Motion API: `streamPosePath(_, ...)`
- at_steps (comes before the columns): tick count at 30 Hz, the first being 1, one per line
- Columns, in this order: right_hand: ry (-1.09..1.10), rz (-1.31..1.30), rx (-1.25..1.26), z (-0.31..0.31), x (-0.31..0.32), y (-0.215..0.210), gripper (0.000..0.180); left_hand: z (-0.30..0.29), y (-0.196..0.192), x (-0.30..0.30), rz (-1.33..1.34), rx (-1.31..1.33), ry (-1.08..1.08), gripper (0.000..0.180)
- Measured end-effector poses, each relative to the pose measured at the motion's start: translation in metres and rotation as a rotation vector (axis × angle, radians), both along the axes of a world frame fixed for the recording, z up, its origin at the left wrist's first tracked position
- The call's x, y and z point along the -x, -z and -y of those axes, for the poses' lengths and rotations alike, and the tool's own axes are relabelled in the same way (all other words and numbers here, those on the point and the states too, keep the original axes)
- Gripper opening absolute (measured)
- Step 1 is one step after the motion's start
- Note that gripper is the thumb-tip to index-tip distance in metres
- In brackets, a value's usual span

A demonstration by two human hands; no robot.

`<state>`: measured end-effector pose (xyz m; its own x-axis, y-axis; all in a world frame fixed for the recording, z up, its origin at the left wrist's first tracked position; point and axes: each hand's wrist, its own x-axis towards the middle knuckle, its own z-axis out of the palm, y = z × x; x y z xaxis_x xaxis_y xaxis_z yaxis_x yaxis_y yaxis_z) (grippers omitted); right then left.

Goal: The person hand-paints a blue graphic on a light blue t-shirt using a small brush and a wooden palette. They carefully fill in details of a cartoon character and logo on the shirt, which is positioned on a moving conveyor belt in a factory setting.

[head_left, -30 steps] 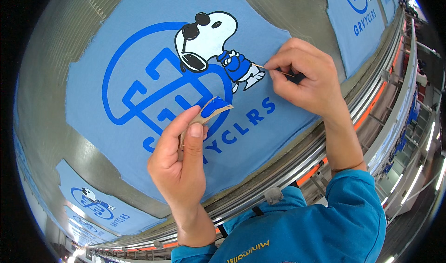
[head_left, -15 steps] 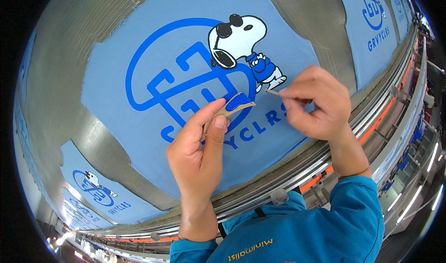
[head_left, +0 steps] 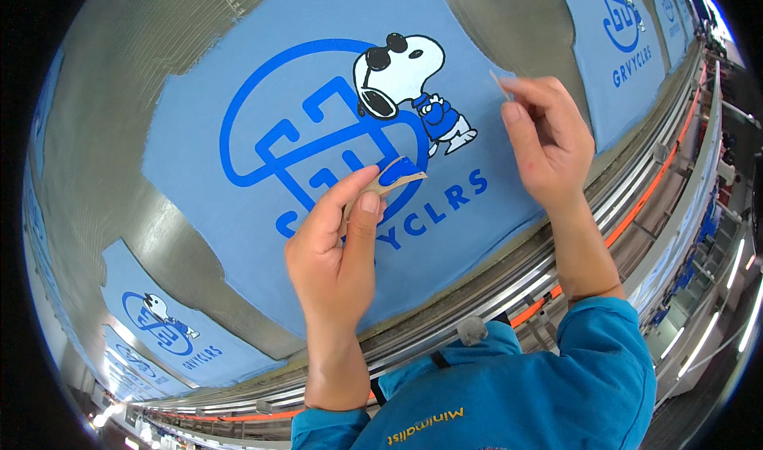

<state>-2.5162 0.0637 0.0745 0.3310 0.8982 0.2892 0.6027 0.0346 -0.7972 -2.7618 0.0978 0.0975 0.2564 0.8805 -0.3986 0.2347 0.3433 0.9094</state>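
Note:
A folded piece of brown card (head_left: 415, 179) with wet-looking blue ink on its inner face is pinched between the thumb and fingers of my left hand (head_left: 334, 259). That hand hovers over the lower middle of a light blue fabric panel (head_left: 191, 132). Between thumb and forefinger, my right hand (head_left: 554, 144) grips a thin pale stick (head_left: 499, 84), its tip pointing up and left. It is above the panel's right edge, apart from the print. A white cartoon dog (head_left: 421, 59) in sunglasses and a blue line emblem (head_left: 230, 124) are printed on the panel.
The panel lies flat on a metal-grey table (head_left: 111, 156). Similar printed panels lie at the far right (head_left: 596, 45) and lower left (head_left: 135, 271). A metal rail (head_left: 421, 335) and an orange strip (head_left: 636, 196) run along the near edge, close to my body.
My right hand has moved away from the printed dog's feet, farther up the panel, and the stick now points upward. My left hand holds the card in nearly the same place.

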Motion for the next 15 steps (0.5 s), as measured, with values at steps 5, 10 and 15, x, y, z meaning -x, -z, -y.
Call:
streamPosePath(5,0.1,-0.024,0.078,-0.006,-0.011,0.01,0.016,-0.006,0.002,-0.008,0.108,0.082,-0.001,0.028)
streamPosePath(10,0.082,0.143,0.076,-0.019,0.011,0.012,0.011,-0.011,0.002,0.019,0.322,0.175,-0.071,0.03)
streamPosePath(15,0.18,0.118,0.229,-0.009,0.013,0.003,0.021,0.011,-0.022,0.089,0.436,0.201,-0.061,0.03)
